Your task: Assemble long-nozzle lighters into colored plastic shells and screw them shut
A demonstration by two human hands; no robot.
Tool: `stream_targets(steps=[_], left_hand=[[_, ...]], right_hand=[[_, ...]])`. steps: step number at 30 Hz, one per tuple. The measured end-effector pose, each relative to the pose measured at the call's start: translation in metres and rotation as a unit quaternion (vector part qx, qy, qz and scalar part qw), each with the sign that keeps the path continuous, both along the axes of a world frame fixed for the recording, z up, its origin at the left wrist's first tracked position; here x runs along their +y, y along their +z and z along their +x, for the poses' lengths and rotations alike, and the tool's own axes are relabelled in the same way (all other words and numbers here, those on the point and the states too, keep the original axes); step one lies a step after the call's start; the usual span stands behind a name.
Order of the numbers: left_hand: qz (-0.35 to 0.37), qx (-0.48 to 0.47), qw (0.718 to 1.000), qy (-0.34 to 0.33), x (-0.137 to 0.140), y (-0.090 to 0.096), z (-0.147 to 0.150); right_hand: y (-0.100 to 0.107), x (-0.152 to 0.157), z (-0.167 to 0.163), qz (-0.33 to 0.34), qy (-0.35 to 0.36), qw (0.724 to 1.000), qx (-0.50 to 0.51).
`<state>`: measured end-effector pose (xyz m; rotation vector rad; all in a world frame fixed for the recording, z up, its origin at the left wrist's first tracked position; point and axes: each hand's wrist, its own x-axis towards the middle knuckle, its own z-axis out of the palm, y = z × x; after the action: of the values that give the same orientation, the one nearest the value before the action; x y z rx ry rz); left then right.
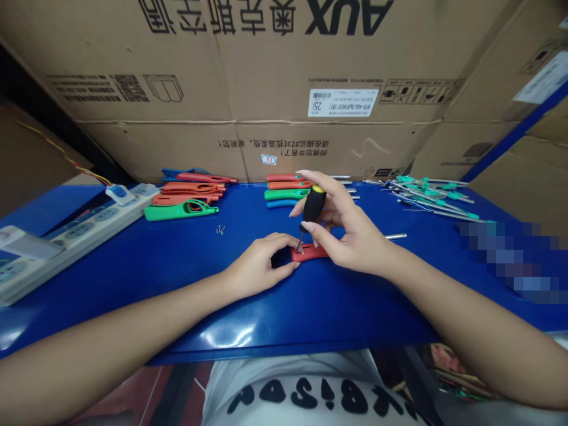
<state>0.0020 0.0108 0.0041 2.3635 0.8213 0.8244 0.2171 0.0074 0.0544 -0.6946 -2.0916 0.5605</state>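
A red long-nosed lighter (310,252) lies on the blue tabletop, its metal tube (396,236) showing past my right hand. My left hand (261,263) pinches the lighter's left end between thumb and fingers. Wrapped round the black and yellow handle of a screwdriver (315,204), my right hand (350,228) holds it slightly tilted, tip down on the lighter's left end. The tip's exact contact is too small to make out. Left of the hands lies a small pile of screws (220,229). My right hand covers the lighter's middle.
Red, orange and green lighter shells (181,210) are stacked back left, beside a white power strip (84,236). Behind my hands lies a row of coloured lighters (286,194) with metal tubes. Teal parts with wires (432,195) lie back right. A large cardboard box (266,71) walls the back.
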Motion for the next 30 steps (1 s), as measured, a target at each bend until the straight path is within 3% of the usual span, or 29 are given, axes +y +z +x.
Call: stream_targets(steps=[3,9,15,17,20,22,26,28,30], left_hand=[[-0.001,-0.004,1.0,-0.001,-0.001,-0.001,0.0],[0.005,0.007,1.0,-0.018,-0.005,0.0,0.003],[0.013,0.027,1.0,-0.005,-0.009,0.002,0.005],[0.025,0.029,0.999,-0.008,-0.011,0.002,0.005],[0.031,0.031,0.999,-0.023,-0.013,0.002,0.006],[0.028,0.031,0.999,-0.033,-0.015,0.002,0.007],[0.023,0.034,0.999,-0.033,-0.015,0.001,0.008],[0.021,0.04,0.998,-0.036,-0.014,0.001,0.008],[0.023,0.043,0.998,-0.041,-0.013,0.002,0.008]], right_hand=[[0.005,0.0,0.0,0.028,-0.021,0.999,-0.032],[0.009,-0.003,0.0,0.184,-0.112,0.971,-0.104],[0.011,-0.006,-0.007,0.056,-0.049,0.996,-0.043],[0.011,-0.005,-0.008,0.087,-0.111,0.989,-0.045],[0.013,-0.005,-0.006,0.173,-0.23,0.956,-0.054],[0.016,-0.006,-0.005,0.162,-0.213,0.962,-0.052],[0.022,-0.008,-0.004,0.044,-0.055,0.996,-0.05],[0.022,-0.008,-0.003,0.079,-0.077,0.993,-0.052],[0.022,-0.008,-0.003,0.159,-0.137,0.976,-0.06]])
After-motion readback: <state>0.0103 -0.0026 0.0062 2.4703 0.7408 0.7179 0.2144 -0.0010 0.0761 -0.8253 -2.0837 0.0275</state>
